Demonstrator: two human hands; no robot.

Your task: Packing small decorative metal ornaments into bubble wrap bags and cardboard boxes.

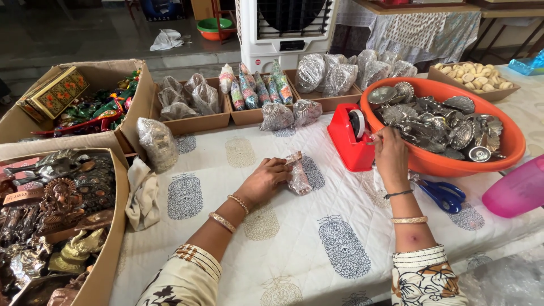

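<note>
Wrapped packet (297, 174) lies on the quilted counter (317, 249), left of the orange tub (513, 148) and red tape dispenser (350, 139). Left hand (265, 180), forearm stretched forward, presses the packet down with curled fingers. Right hand (390, 154) reaches up, fingertips pinched at the dispenser's tape.

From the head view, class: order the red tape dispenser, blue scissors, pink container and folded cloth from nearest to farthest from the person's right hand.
1. Red tape dispenser: touching the right hand, on its left.
2. Blue scissors: just below and right.
3. Pink container: far right edge.
4. Folded cloth: far left, beside the boxes.
</note>
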